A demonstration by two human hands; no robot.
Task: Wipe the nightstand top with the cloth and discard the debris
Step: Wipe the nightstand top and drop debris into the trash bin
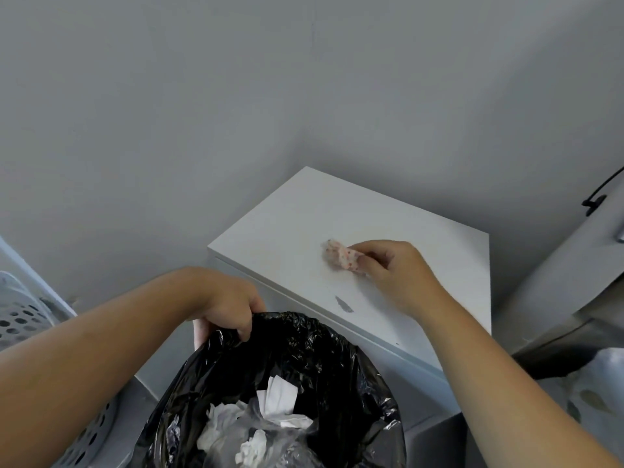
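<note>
Both hands busy: right hand (393,265) pinching crumpled cloth (341,257) against nightstand top (337,214); left hand (233,304) gripping bin bag (304,349) rim; grey smudge (344,304) near front edge

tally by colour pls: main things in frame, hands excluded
White: 3, nightstand, laundry basket, crumpled paper
Black: 1, bin bag
Pink-patterned: 1, cloth
Grey: 1, debris smudge
Total: 6
</note>
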